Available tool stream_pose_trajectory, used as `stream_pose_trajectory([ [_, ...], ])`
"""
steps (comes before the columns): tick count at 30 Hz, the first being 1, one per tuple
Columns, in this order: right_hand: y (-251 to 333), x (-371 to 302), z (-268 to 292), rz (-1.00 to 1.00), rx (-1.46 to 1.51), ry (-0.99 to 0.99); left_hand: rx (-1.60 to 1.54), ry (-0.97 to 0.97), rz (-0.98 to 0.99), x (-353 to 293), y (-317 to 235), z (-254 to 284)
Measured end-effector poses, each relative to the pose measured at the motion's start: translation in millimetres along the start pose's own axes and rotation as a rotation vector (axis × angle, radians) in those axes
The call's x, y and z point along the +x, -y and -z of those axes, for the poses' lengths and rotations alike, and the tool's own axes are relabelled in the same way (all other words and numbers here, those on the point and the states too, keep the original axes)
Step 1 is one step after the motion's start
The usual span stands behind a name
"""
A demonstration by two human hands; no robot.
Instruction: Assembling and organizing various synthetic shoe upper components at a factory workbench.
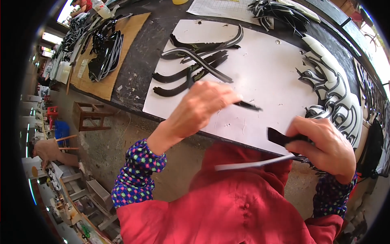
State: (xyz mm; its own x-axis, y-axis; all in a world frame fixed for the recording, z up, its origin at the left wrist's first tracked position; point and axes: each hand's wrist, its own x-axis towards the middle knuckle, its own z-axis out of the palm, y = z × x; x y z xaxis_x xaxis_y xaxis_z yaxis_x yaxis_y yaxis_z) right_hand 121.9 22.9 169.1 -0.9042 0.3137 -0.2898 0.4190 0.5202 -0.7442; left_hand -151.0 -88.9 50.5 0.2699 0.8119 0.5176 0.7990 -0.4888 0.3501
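My left hand [199, 107] hovers over the near edge of a white sheet [264, 77] and pinches a thin dark tool [247, 106] whose tip points right. My right hand [325, 144] grips a curved black strip with a white edge [260, 162]; its white side runs left across my red shirt. On the sheet beyond my left hand lie several curved black strips [195, 67], some with white edges. A stack of similar curved black-and-white pieces [333, 97] sits to the right, just past my right hand.
The dark workbench [142, 53] carries a cardboard sheet [101, 77] with a heap of black strips [103, 51] at the left. More strips [276, 12] lie at the far edge. Below left stand a wooden stool [87, 116] and a blue bin [61, 131].
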Motion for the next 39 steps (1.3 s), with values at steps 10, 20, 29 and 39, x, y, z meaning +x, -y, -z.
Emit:
stream_pose_trajectory([
  [10,-68.0,-16.3,-67.0,-0.171,0.033,-0.475,0.069,0.193,-0.150,-8.5,-4.4,-44.2],
  [20,-70.5,8.8,-81.2,-0.214,0.093,-0.468,0.075,0.201,-0.188,-11.8,-9.1,-51.5],
  [29,-68.9,12.9,-90.5,-0.283,0.120,-0.478,0.079,0.210,-0.171,-12.0,-10.8,-52.9],
  [39,-65.1,16.8,-91.4,-0.318,0.100,-0.485,0.072,0.217,-0.164,-11.9,-11.3,-51.8],
])
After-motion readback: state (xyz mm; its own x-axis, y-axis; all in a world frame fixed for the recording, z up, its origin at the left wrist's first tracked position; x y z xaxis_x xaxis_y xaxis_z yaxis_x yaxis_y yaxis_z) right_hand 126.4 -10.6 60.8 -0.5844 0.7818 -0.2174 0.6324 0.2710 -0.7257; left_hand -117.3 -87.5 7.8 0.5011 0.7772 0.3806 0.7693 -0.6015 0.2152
